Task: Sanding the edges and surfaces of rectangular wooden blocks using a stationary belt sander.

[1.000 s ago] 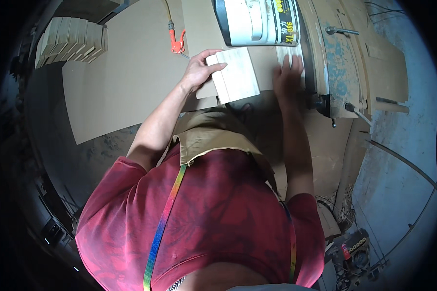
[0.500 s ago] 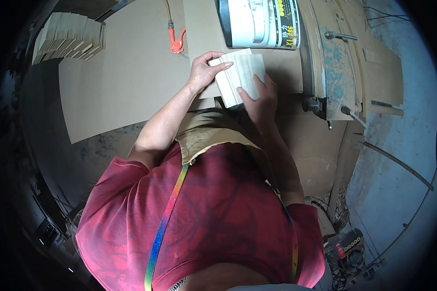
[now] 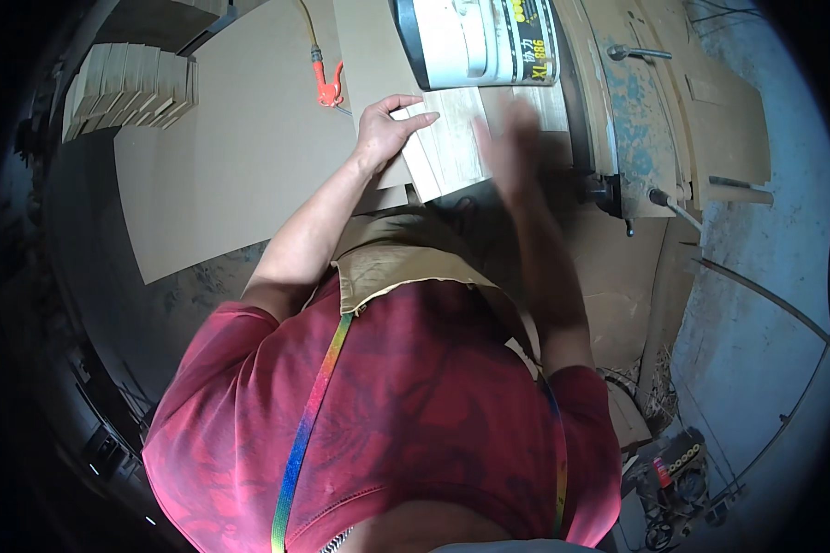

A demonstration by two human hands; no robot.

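Note:
My left hand [image 3: 389,131] is closed around the left edge of a small stack of pale, flat wooden boards [image 3: 450,146], its thumb on top. The stack is tilted just beyond my apron, below the white bucket. Blurred by motion, my right hand [image 3: 515,152] is at the right side of the stack. Its thumb points up near the stack's edge, while its fingers are too smeared to read. Another pale wooden board [image 3: 551,111] shows just right of those fingers; I cannot tell whether they touch it.
A white bucket [image 3: 466,41] with a black label stands beyond my hands. An orange air blow gun [image 3: 327,85] on a hose lies on the brown sheet [image 3: 240,147]. Several wooden boards [image 3: 134,83] are stacked at the far left. Metal clamp handles [image 3: 638,53] stick out at the right.
My right hand has moved right and slightly away from me, off the stack's face. A board now shows at its right. My left hand keeps its grip.

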